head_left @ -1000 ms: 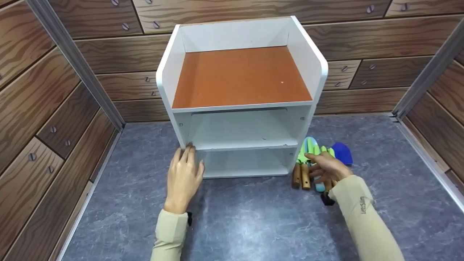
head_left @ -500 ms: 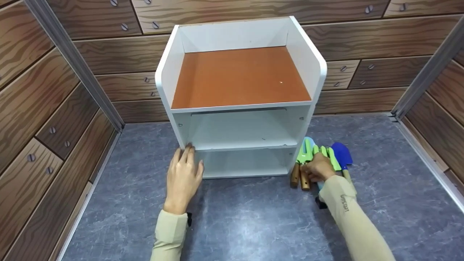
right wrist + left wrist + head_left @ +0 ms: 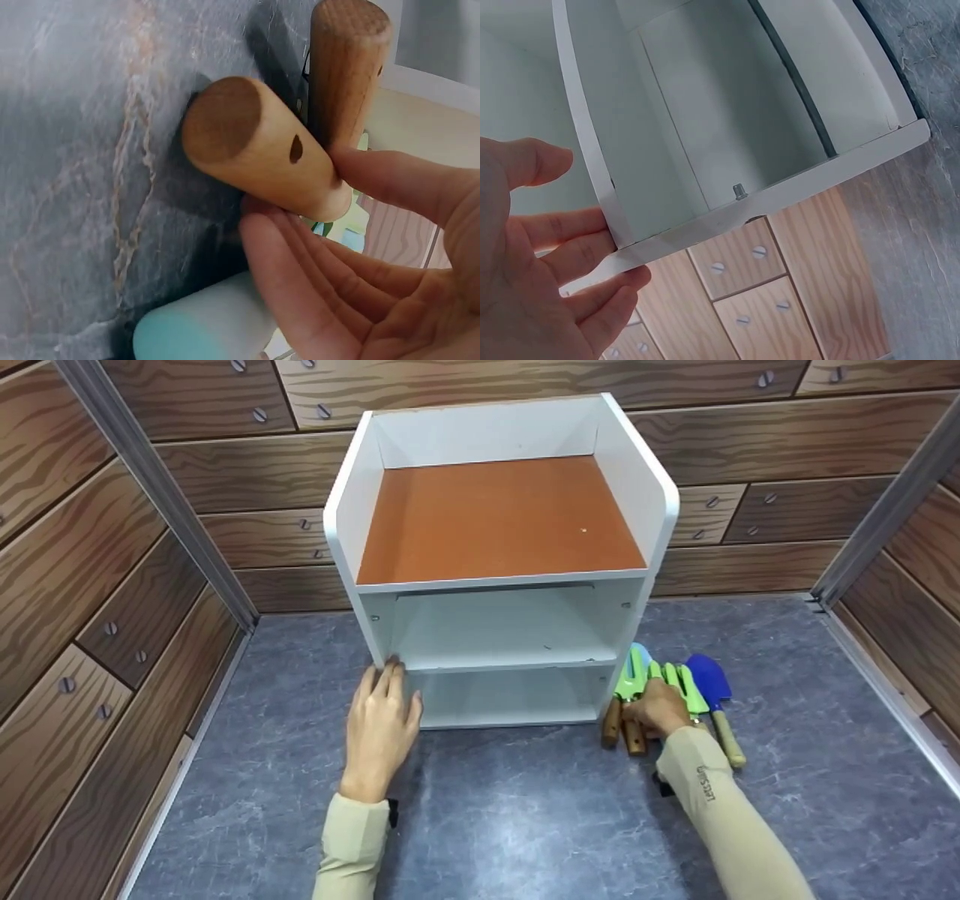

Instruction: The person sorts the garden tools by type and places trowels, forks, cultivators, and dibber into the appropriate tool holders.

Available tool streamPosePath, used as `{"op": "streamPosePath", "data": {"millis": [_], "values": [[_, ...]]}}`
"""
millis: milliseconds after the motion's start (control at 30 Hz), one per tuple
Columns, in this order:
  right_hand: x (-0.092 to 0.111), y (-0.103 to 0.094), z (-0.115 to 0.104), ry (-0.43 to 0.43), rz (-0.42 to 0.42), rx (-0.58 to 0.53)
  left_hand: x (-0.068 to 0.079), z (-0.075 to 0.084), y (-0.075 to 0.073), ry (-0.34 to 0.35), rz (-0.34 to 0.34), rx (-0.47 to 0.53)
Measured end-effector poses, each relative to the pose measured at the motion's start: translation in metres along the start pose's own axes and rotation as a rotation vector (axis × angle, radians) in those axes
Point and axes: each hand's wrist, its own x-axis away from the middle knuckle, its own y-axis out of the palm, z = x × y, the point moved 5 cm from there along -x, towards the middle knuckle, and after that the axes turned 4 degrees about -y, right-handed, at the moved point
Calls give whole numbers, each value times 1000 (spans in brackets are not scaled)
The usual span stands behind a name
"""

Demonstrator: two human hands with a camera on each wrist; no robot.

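Observation:
A white shelf unit [image 3: 502, 664] with a brown top board stands on the grey floor. My left hand [image 3: 380, 727] touches its left side panel at the middle shelf's front corner. In the left wrist view, its fingers [image 3: 577, 255] lie on both sides of the panel's edge, thumb apart. At the unit's right foot, my right hand [image 3: 660, 707] pinches the wooden handle [image 3: 262, 150] of a garden hand tool between thumb and fingers. A second wooden handle [image 3: 349, 67] is beside it. Green tool heads [image 3: 634, 673] show past the hand, which partly covers them.
A blue shovel [image 3: 707, 679] with a pale handle lies right of the bunch. A pale teal handle [image 3: 202, 326] is below my right fingers. Wood-patterned walls [image 3: 787, 442] enclose the floor at the back and both sides.
My right hand has moved left and down from above the tools, closing its fingers on a wooden handle. The blue shovel's handle now shows. My left hand stays in place.

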Motion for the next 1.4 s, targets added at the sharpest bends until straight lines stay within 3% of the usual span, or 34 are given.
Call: {"op": "streamPosePath", "data": {"millis": [333, 1133, 1400], "values": [[4, -1, -3, -82, 1, 4, 0, 0, 0, 1, -4, -1], [8, -13, 9, -44, -22, -10, 0, 1, 1, -12, -30, 7], [8, -19, 16, -44, -26, -17, 0, 0, 0, -3, -8, 8]]}}
